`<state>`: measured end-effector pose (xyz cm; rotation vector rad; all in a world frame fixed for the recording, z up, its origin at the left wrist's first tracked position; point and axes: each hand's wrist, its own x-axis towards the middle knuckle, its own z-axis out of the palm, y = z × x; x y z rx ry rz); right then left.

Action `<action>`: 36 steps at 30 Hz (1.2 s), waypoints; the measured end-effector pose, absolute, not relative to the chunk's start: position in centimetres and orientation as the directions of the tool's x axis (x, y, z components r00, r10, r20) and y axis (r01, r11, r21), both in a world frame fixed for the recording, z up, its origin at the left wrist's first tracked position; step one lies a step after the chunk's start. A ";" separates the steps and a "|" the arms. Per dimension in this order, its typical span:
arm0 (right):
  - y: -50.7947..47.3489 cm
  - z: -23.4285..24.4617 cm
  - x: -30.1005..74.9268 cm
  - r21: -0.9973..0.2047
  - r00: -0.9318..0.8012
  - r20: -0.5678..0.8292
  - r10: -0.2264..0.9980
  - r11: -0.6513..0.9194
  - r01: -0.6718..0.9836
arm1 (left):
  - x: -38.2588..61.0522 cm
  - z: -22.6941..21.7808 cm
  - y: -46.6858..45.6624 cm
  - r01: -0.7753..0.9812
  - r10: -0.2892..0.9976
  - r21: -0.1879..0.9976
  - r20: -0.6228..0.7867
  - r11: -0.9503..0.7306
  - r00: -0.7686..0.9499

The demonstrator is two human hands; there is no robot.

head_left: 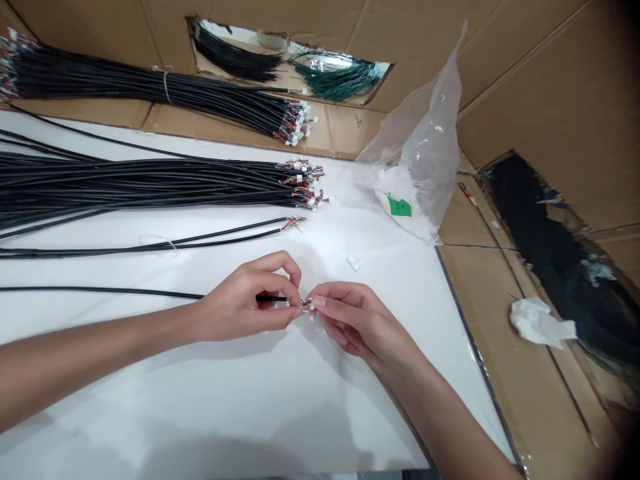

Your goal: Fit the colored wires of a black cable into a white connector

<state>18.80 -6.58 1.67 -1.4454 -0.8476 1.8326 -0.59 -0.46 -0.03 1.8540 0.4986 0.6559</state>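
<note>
My left hand [245,297] pinches a thin black cable [125,291] near its end. Fine coloured wires [306,305] fan out from that end, and my right hand [355,320] holds them between its fingertips. A small white piece shows just below those fingertips, partly hidden, and I cannot tell exactly what it is. The hands nearly touch. Two loose black cables [200,243] lie just beyond them, and a thick bundle of black cables [150,183] with coloured wire ends lies farther up the white board [250,400].
A second tied black bundle [150,87] lies on cardboard [530,87] at the back. A clear plastic bag [430,133] spills small white pieces [400,193] and has a green label [399,207]. Crumpled white paper [537,322] and dark wires [550,260] lie at right.
</note>
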 end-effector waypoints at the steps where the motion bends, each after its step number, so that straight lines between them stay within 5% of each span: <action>1: -6.6 1.7 18.8 -0.796 -0.193 -0.569 0.799 -0.595 -0.115 | -0.6 0.0 -0.5 0.027 0.626 0.934 0.217 -0.356 0.749; 16: -7.1 1.6 18.6 -0.755 -0.243 -0.572 0.783 -0.619 -0.219 | -0.5 0.4 -0.5 0.034 0.639 0.918 0.250 -0.396 0.727; 36: -7.8 1.9 17.5 -0.859 -0.054 -0.500 0.865 -0.502 -0.099 | -0.6 0.0 -0.5 0.055 0.599 0.846 0.329 -0.531 0.730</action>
